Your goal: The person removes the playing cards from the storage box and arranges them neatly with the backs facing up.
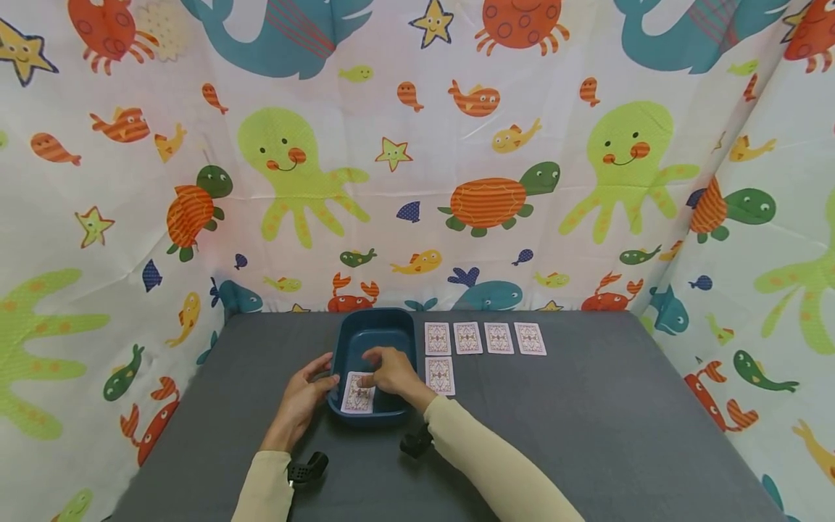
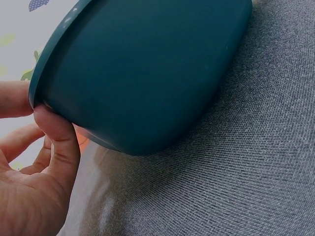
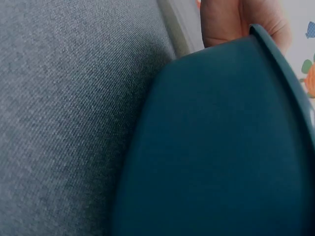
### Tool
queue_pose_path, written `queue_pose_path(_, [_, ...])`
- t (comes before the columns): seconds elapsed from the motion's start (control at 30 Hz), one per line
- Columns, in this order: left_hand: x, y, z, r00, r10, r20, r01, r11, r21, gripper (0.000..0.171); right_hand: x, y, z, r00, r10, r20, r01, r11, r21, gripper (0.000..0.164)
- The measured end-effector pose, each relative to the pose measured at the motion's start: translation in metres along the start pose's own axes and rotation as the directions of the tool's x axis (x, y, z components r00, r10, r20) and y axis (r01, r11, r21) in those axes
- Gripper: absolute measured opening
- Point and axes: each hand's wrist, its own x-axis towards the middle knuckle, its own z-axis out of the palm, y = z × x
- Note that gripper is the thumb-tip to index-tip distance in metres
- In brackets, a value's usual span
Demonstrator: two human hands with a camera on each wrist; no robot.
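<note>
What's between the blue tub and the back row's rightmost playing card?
Three face-down playing cards, side by side along that row; the head view shows it.

Head camera: faces forward and down from above, farthest off; I find the tub toward seven o'clock. Wrist cameras: low, close in, both showing its outer wall; rim at ten o'clock left, two o'clock right.

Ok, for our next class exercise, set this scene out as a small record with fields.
Container: blue tray
Surface: grey table
In tray: at least one card, patterned side up
Beside tray: five cards, patterned sides up; four in a row, one nearer the person
Left hand: pinches the tray's rim
Right hand: inside the tray, over the card; grip unclear
Backdrop: sea-animal sheet
</note>
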Motion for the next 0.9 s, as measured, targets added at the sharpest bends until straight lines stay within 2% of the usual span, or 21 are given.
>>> queue_pose_path(0.47, [0.001, -0.002, 0.000, 1.000, 0.007, -0.002, -0.007, 1.000, -0.010, 0.055, 0.003, 0.002, 0.009, 1.000, 0.019, 0.025, -0.016, 0.993, -0.118, 0.056])
queue_pose_path(0.73, [-0.001, -0.001, -0.001, 1.000, -0.001, 0.010, 0.001, 1.000, -0.008, 0.057, 0.004, 0.005, 0.013, 1.000, -0.002, 0.018, 0.006, 0.979, -0.204, 0.050])
queue_pose_path(0.9, [-0.002, 0.000, -0.001, 1.000, 0.002, 0.018, -0.002, 1.000, -0.016, 0.057, 0.005, 0.004, 0.015, 1.000, 0.012, 0.018, -0.007, 0.972, -0.237, 0.050])
